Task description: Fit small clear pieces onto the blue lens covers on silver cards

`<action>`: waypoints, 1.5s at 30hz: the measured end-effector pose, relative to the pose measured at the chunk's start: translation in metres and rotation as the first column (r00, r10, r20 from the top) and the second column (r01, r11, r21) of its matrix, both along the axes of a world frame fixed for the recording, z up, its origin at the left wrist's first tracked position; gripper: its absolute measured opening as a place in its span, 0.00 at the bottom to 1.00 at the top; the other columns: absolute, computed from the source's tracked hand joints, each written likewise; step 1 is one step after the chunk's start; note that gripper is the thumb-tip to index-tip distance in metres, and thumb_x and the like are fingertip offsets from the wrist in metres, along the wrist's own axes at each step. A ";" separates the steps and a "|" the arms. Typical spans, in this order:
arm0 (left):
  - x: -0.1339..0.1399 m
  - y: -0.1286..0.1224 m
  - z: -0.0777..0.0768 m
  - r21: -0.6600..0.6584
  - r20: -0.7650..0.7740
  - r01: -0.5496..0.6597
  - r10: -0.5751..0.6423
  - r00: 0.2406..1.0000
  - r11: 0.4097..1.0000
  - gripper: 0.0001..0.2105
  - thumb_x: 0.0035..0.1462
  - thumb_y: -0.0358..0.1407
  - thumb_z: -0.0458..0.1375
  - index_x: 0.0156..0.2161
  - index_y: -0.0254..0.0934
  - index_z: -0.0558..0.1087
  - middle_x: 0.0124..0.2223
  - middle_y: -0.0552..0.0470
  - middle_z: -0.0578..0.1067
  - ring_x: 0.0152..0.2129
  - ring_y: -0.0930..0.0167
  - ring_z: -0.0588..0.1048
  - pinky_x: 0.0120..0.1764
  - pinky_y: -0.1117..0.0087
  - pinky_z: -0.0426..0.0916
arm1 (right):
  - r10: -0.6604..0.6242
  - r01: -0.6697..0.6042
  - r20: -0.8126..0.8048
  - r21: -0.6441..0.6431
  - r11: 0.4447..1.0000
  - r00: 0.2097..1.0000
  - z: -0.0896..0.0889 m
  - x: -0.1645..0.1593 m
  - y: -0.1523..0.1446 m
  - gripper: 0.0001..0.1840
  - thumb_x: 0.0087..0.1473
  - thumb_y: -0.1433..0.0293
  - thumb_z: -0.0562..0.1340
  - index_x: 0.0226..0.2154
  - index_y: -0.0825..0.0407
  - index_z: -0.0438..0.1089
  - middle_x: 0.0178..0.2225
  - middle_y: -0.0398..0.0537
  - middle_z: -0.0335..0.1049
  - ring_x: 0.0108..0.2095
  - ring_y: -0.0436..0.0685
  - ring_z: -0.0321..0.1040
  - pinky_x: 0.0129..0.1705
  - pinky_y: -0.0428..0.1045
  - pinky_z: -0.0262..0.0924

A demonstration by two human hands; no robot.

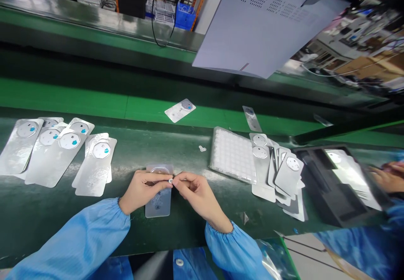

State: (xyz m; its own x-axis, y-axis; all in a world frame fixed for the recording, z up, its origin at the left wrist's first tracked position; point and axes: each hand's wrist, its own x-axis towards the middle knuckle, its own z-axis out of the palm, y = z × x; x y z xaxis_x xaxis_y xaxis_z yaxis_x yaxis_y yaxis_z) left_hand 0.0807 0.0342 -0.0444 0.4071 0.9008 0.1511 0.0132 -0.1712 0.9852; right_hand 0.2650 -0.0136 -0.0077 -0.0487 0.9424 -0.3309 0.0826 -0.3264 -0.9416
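Note:
My left hand [139,190] and my right hand [199,196] meet fingertip to fingertip at a small white round piece [171,181], both closed in a pinch on it. Beneath them a translucent-looking rounded card [158,208] lies flat on the green bench, its upper part partly covered by my fingers. A few tiny white bits [202,148] lie beyond my right hand. To the right sits a clear tray [233,154] holding rows of white pieces.
Silvery cards with blue marks [91,183] lie in overlapping piles at left. More cards [263,179] are stacked right of the tray, beside a black foam holder [328,187]. A co-worker's hand [389,177] is at far right. A white panel [246,27] hangs overhead.

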 end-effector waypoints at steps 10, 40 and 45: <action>0.002 -0.002 -0.001 -0.169 0.019 0.058 -0.055 0.998 0.984 0.25 0.55 0.38 0.70 0.58 0.40 0.77 0.54 0.47 0.81 0.49 0.61 0.80 0.52 0.64 0.76 | -0.102 -0.011 0.340 0.313 0.950 0.935 0.002 -0.004 0.000 0.16 0.61 0.58 0.64 0.30 0.52 0.77 0.25 0.44 0.65 0.22 0.50 0.58 0.24 0.47 0.52; 0.009 0.000 -0.003 -0.638 0.324 0.131 0.111 0.940 0.759 0.21 0.52 0.46 0.71 0.44 0.32 0.79 0.36 0.46 0.82 0.31 0.68 0.80 0.36 0.69 0.74 | -0.233 0.250 -0.109 0.184 0.951 0.966 -0.041 0.004 0.020 0.23 0.60 0.46 0.63 0.34 0.49 0.66 0.22 0.38 0.66 0.17 0.49 0.60 0.19 0.46 0.59; 0.010 0.004 0.006 -0.658 0.266 -0.004 0.237 0.935 0.753 0.21 0.48 0.43 0.73 0.43 0.32 0.76 0.38 0.44 0.82 0.31 0.65 0.82 0.34 0.69 0.75 | -0.292 0.321 -0.150 0.243 0.915 0.945 -0.053 0.005 0.011 0.23 0.61 0.47 0.63 0.31 0.50 0.66 0.20 0.37 0.63 0.16 0.48 0.58 0.18 0.45 0.55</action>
State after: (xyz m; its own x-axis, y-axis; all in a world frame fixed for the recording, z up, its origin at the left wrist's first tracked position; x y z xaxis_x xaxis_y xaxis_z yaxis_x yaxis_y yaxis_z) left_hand 0.0907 0.0380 -0.0389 0.3235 0.8675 -0.3778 -0.3377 0.4788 0.8104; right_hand 0.2698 -0.0026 -0.0608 0.2345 0.9687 -0.0811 -0.0899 -0.0614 -0.9941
